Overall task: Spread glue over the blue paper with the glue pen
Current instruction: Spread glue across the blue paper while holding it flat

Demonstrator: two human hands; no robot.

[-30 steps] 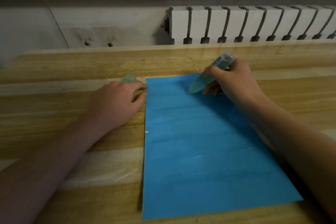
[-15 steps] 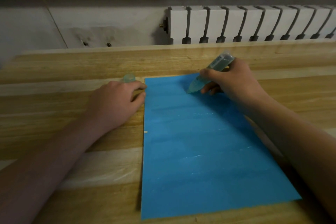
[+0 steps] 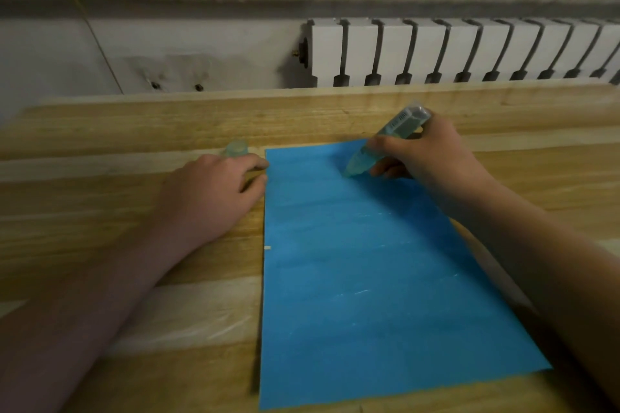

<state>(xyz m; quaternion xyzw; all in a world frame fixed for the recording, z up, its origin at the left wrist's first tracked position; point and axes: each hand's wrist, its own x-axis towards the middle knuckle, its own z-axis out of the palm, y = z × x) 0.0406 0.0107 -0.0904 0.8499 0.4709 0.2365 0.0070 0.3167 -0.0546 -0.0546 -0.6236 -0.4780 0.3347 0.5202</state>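
A blue paper [image 3: 362, 271] lies flat on the wooden table [image 3: 134, 329], long side running away from me. Faint shiny streaks of glue show across its middle. My right hand [image 3: 426, 157] grips a translucent green glue pen [image 3: 379, 144], tilted, with its tip touching the paper near the far edge. My left hand [image 3: 214, 194] rests curled on the table beside the paper's far left corner, fingertips at the paper's edge. The pen's pale green cap [image 3: 236, 148] sits on the table just beyond that hand.
A white radiator [image 3: 463, 50] stands against the grey wall behind the table's far edge. A tiny pale chip [image 3: 267, 247] lies by the paper's left edge.
My right hand has shifted the glue pen slightly left along the far part of the paper. The left hand has stayed where it was.
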